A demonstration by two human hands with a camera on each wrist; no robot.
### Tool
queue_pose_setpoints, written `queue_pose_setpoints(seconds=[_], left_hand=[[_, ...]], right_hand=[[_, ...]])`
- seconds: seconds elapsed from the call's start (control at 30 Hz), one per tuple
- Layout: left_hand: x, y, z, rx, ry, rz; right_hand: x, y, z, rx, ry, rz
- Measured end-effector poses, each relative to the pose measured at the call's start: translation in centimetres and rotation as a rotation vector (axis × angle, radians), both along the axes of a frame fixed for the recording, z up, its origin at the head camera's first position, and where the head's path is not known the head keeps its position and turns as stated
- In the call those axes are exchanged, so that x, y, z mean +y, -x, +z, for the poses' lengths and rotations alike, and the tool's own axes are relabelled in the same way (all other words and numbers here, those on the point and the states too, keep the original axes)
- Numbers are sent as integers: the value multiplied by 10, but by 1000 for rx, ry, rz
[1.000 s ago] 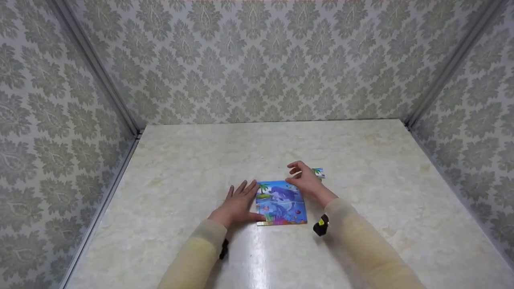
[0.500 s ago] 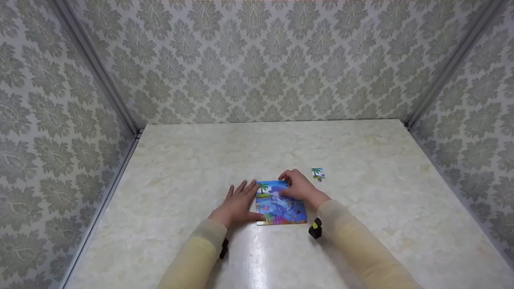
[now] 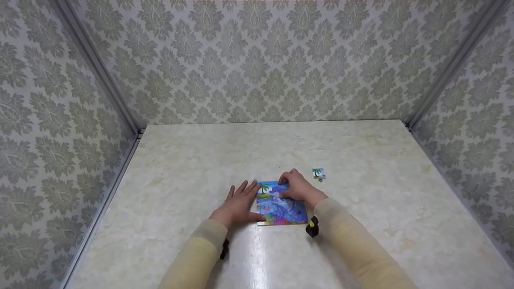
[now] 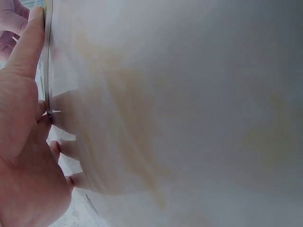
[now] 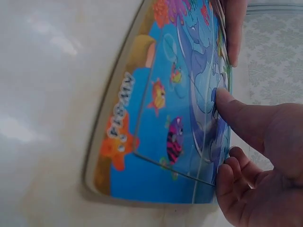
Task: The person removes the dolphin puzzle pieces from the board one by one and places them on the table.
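So, the puzzle (image 3: 287, 214) lies flat on the pale table (image 3: 192, 160), between the two hands. It shows a bright blue sea with dolphins (image 5: 199, 61), a striped fish (image 5: 174, 144), an orange starfish (image 5: 116, 142) and a green palm tree (image 3: 263, 188). Thin lines run across it, and some letters (image 5: 122, 104) by the near edge are hard to read. The left hand (image 3: 237, 206) is spread out at the left side of the puzzle. Its thumb rests on the near left corner, and its other fingers point away from the person, with one by the far left corner. The right hand (image 3: 299, 188) is over the far right part. Its thumb touches the dolphins, and its other fingers are bent by the far edge. I cannot tell if it pinches a piece or just presses down. A little card (image 3: 318, 173) with a palm tree lies past the right hand, off to the right, and a tiny bit (image 3: 320, 180) sits just beside it. Both arms have long, pale yellow sleeves (image 3: 357, 241). A small black thing (image 3: 312, 227) with a yellow spot is at the right wrist. Behind the table stands a wall (image 3: 257, 60) with big leafy shapes on it.
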State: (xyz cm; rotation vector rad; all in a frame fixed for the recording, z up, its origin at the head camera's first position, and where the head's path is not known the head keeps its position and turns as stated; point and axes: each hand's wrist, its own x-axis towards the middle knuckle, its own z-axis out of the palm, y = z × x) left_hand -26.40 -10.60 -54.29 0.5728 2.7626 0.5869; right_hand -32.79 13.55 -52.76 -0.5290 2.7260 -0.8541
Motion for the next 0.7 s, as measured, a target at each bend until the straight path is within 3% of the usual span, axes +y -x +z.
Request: queue_pose_setpoints(seconds=[0.2,0.7], left_hand=[[0,-1,0,26,-3,-11],[0,-1,2,4,-8,-10]], right_hand=[[-1,-2,-2,5,59,-12],[4,-10,-11,12,258,-42]])
